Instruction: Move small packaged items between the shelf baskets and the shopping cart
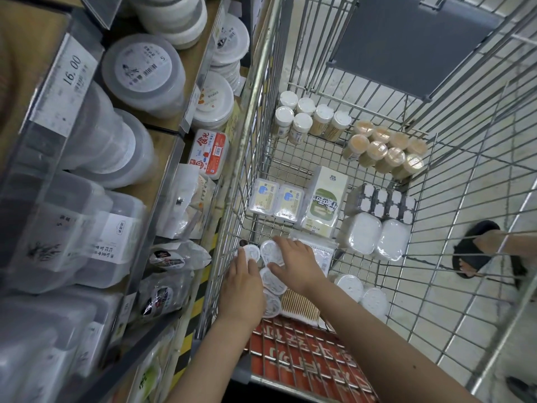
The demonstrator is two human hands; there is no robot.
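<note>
Shopping cart (263, 91), frame centre: many items loaded. Left hand (242, 289) and right hand (293, 263), fingers flat, apparently arranging round white packs (271, 251); shelf (162, 181) at left stays stocked.

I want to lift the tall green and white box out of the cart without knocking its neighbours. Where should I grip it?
The green and white box lies flat on the cart floor, close between two small flat boxes and a dark multipack. Probably best: come from above and pinch its far short end, which faces open wire.
</note>
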